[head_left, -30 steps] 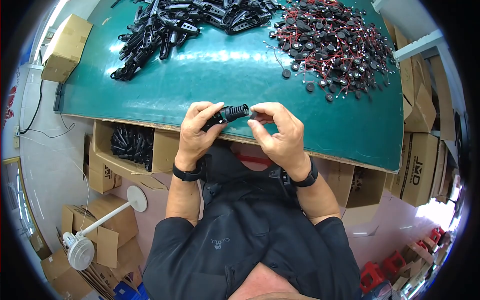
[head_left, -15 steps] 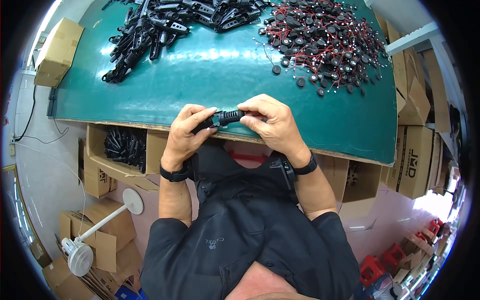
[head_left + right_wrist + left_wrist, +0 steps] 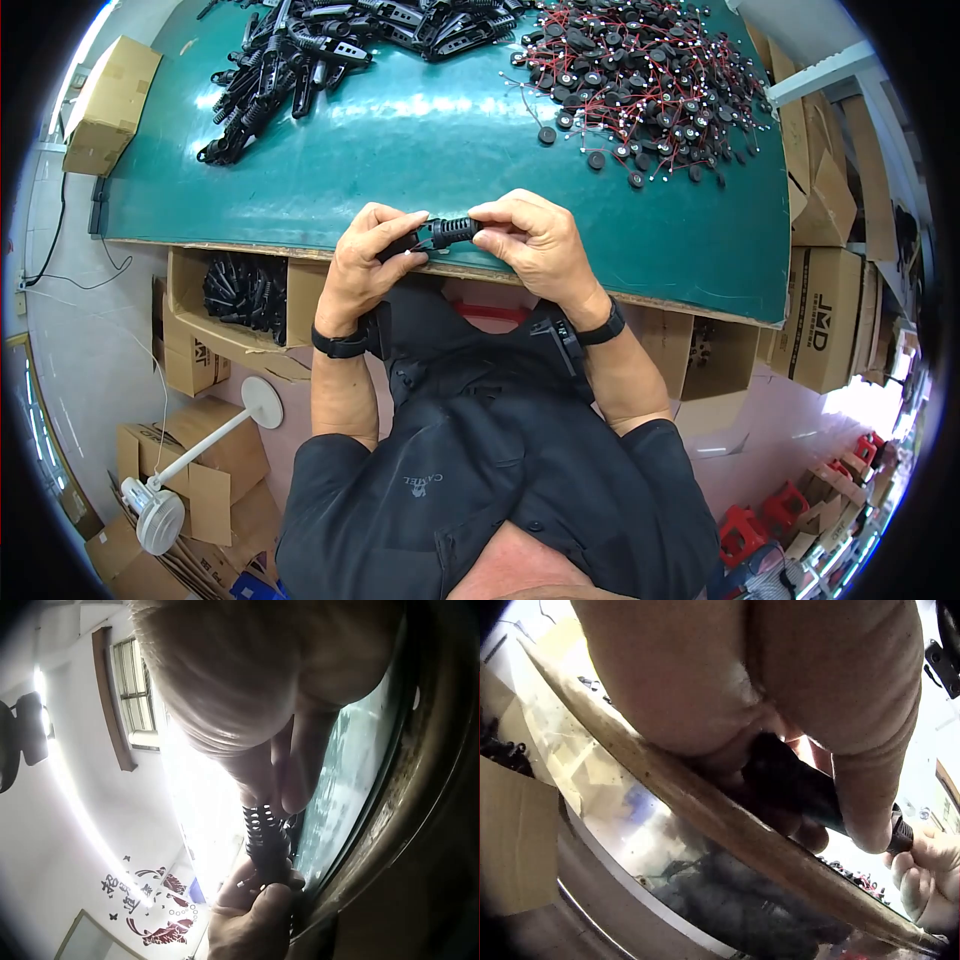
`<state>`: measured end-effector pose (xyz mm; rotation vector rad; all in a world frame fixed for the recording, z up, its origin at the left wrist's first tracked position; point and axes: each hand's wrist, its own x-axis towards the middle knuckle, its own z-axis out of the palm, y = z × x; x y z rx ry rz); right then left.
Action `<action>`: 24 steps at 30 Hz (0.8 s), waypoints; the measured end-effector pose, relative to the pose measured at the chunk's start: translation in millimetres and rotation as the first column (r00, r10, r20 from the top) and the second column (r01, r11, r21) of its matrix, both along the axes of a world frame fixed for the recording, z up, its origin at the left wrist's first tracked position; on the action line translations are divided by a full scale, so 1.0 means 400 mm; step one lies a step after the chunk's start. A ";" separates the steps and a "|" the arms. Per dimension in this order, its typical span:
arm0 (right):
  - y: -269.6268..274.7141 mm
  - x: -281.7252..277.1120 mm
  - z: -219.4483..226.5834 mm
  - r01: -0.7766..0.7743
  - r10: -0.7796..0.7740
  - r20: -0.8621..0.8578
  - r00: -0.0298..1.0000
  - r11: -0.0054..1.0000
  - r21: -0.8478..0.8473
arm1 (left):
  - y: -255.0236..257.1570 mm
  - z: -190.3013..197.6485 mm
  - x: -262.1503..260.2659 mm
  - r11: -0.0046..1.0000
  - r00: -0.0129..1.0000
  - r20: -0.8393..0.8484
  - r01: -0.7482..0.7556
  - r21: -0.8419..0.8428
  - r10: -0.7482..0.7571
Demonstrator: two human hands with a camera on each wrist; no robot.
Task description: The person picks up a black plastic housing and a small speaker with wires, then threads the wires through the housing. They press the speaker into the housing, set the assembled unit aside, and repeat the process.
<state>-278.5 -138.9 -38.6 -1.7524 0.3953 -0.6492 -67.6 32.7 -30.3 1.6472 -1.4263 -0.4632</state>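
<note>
**Both hands grip one ribbed black part at the table edge**

At frame centre, the left hand [image 3: 372,262] curls round the body of the ribbed black part [image 3: 440,234], steadying it, while the right hand [image 3: 530,243] pinches its ribbed end over the green table [image 3: 420,150].

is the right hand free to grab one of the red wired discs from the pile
Probably not right away. The right hand is pinching the ribbed end of the black part that the left hand grips. The pile of discs lies uncovered beyond it on the green mat.
</note>
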 end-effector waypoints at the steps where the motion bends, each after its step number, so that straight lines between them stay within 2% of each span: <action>1: 0.002 0.002 -0.001 -0.001 0.001 -0.001 1.000 1.000 0.000 | 0.000 0.000 0.000 1.000 1.000 -0.006 0.003 0.001 -0.003; 4: 0.015 0.007 -0.005 0.047 -0.048 0.038 0.998 0.998 0.034 | 0.006 -0.010 0.004 1.000 1.000 -0.021 0.014 0.012 -0.014; 13: 0.004 -0.004 -0.006 0.009 -0.009 -0.002 1.000 1.000 -0.028 | 0.002 0.007 0.016 0.997 0.996 -0.075 0.059 0.047 -0.056; 16: 0.018 0.007 -0.009 0.067 -0.066 0.037 0.997 0.997 -0.030 | 0.001 0.008 0.014 0.996 0.995 -0.074 0.066 0.052 -0.062; 21: 0.019 0.011 -0.025 0.081 -0.073 0.094 0.993 0.993 -0.083 | 0.003 0.035 0.037 0.996 0.998 -0.017 0.062 0.069 -0.061; 23: 0.029 0.005 -0.024 0.167 -0.157 0.109 0.981 0.982 -0.084 | 0.014 0.071 0.074 0.995 0.998 0.019 0.059 0.084 -0.061; 24: 0.032 0.004 -0.025 0.205 -0.195 0.119 0.973 0.975 -0.080 | 0.025 0.100 0.106 0.994 0.992 0.126 0.018 0.112 -0.032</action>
